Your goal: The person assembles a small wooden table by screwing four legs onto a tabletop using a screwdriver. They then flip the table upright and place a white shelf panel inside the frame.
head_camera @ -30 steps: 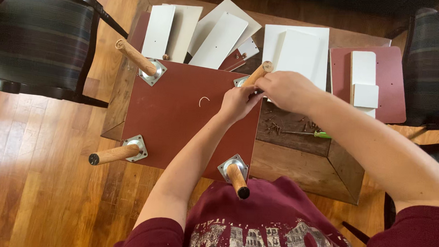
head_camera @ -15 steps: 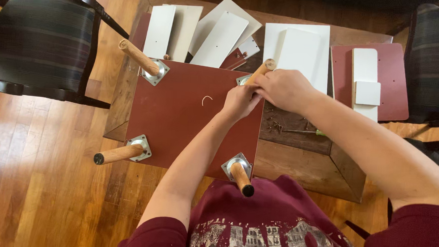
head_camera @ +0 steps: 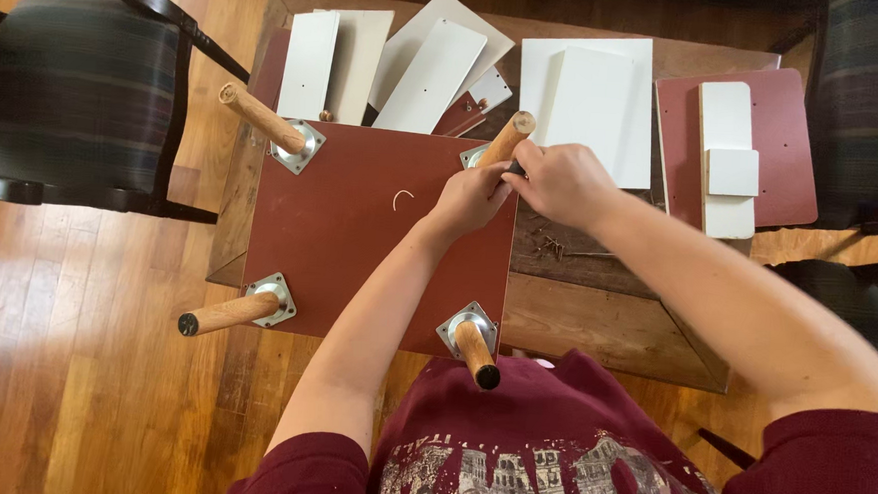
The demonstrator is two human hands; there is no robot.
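A wooden table (head_camera: 596,315) stands on a wooden plank floor (head_camera: 73,358); along its far edge lie several white panels (head_camera: 438,72), fanned and overlapping near the far left corner, with two larger white boards (head_camera: 592,105) stacked toward the middle; near the far right corner rests a dark red board (head_camera: 790,145) with two white pieces (head_camera: 729,157) stacked on it; a small heap of screws (head_camera: 551,248) lies on the bare tabletop near its middle; a dark upholstered chair (head_camera: 62,92) with a black frame stands off the left edge; another dark chair (head_camera: 872,99) stands beyond the right edge.
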